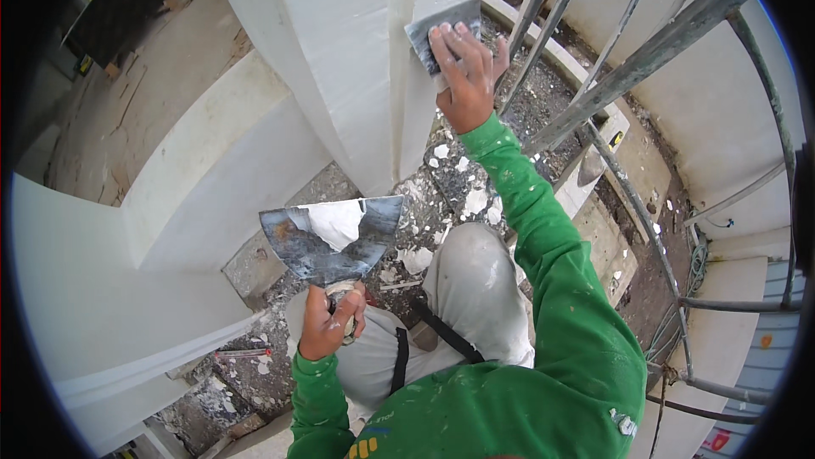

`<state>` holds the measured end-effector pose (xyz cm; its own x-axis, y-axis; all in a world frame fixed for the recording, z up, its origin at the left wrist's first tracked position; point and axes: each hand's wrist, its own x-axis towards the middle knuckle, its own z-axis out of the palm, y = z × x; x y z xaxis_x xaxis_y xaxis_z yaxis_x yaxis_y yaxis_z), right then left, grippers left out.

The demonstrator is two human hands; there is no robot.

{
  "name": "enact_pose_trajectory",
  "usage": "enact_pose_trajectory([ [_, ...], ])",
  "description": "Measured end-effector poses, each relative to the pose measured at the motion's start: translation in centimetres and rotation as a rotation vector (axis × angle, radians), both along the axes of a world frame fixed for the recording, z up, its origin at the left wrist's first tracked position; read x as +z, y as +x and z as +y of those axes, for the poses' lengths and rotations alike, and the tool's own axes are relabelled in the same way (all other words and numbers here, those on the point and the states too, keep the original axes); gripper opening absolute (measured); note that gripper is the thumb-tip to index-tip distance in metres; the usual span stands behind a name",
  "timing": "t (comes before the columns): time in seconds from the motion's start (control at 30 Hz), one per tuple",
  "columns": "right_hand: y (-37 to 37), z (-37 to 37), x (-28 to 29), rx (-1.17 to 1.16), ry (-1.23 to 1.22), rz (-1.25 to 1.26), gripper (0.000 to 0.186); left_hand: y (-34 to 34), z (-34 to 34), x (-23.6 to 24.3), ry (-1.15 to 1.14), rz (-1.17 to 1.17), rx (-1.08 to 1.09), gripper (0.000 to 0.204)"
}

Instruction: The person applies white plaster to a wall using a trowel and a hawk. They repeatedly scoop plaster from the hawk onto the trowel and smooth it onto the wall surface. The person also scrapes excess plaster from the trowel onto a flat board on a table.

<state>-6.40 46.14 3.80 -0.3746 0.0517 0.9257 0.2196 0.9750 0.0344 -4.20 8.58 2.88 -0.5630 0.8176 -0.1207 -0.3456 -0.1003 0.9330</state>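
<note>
My left hand [334, 320] is closed around the handle of a wide putty knife [306, 257], held level in front of my lap. A lump of white putty [337, 223] lies on its grey, stained blade. Up at the white column [344, 51], my right hand [467, 68] grips a second, smaller putty knife [429, 34]. Its fingers press on the blade, which lies against the column's right side. The handle of this second knife is hidden by my hand.
Metal railing bars [645, 60] run close along my right arm. A low curved white wall [212, 153] stands to the left. White flakes and rubble litter the ground [441, 179] below the column. A coiled hose [698, 264] hangs at the far right.
</note>
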Motion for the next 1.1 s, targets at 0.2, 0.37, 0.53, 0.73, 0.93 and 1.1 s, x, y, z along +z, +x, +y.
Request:
enact_pose_trajectory([
  [0.2,3.3,-3.0,-8.3,0.037,-0.068,-0.232,0.058,-0.1,0.3,-0.1,-0.040,0.019,-0.074,0.038],
  [0.37,10.5,-5.1,-2.0,0.283,-0.463,-0.216,0.059,0.2,1.7,-0.9,0.227,-0.258,-0.269,0.042],
  [0.53,13.5,-10.7,4.2,0.945,-0.681,-0.244,0.064,-0.1,3.8,-1.0,0.362,-0.686,-0.523,0.049],
  [0.73,12.5,-7.8,8.8,0.597,-0.364,-0.666,0.082,-3.1,2.6,1.4,0.418,-0.591,-0.544,0.055],
  [0.93,5.8,-1.8,14.2,0.119,0.046,-0.014,0.056,-3.2,1.2,1.0,0.472,-0.367,-0.422,0.058],
  [1.1,1.1,-0.3,12.6,0.098,0.067,0.075,0.057,-1.3,1.0,-0.3,0.387,-0.279,-0.368,0.060],
])
